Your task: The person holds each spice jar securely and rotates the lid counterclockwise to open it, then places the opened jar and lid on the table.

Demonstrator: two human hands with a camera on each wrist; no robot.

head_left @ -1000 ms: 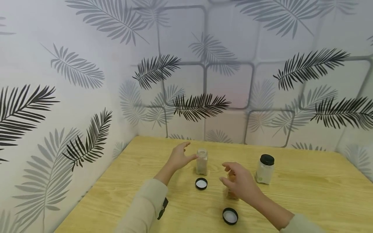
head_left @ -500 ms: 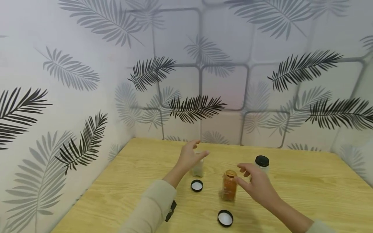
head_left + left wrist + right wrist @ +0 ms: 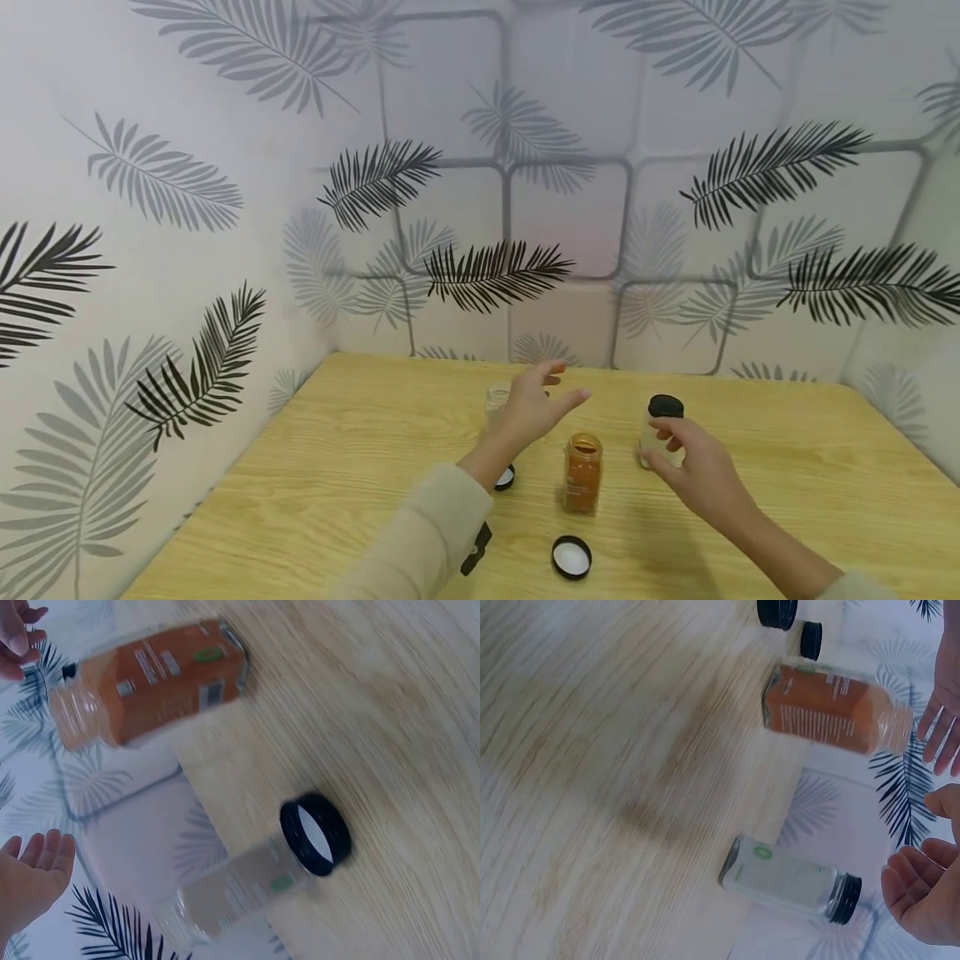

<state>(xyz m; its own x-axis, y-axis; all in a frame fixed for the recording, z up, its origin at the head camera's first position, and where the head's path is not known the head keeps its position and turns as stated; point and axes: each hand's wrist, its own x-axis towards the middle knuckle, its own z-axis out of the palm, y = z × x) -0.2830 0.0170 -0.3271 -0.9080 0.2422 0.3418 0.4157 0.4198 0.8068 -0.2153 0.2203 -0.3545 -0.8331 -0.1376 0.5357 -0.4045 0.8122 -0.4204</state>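
In the head view an uncapped spice jar of orange powder (image 3: 582, 475) stands upright between my hands. My left hand (image 3: 534, 408) hovers in front of a second uncapped jar (image 3: 496, 400), partly hiding it; in the left wrist view this jar (image 3: 240, 892) holds pale brown powder. My right hand (image 3: 697, 467) is in the air beside a capped jar of whitish contents (image 3: 651, 429), its fingers overlapping the jar in the head view. The right wrist view shows this capped jar (image 3: 787, 877) apart from the hand. Both hands hold nothing, fingers relaxed.
A black lid (image 3: 572, 557) lies inside-up in front of the orange jar. Another black lid (image 3: 505, 477) sits partly behind my left wrist. The wooden table (image 3: 322, 467) meets a leaf-patterned wall (image 3: 450, 208) at the back.
Both hands have moved right: the left across the pale brown jar, the right away from the orange jar to the capped one. The orange jar stands fully visible now.
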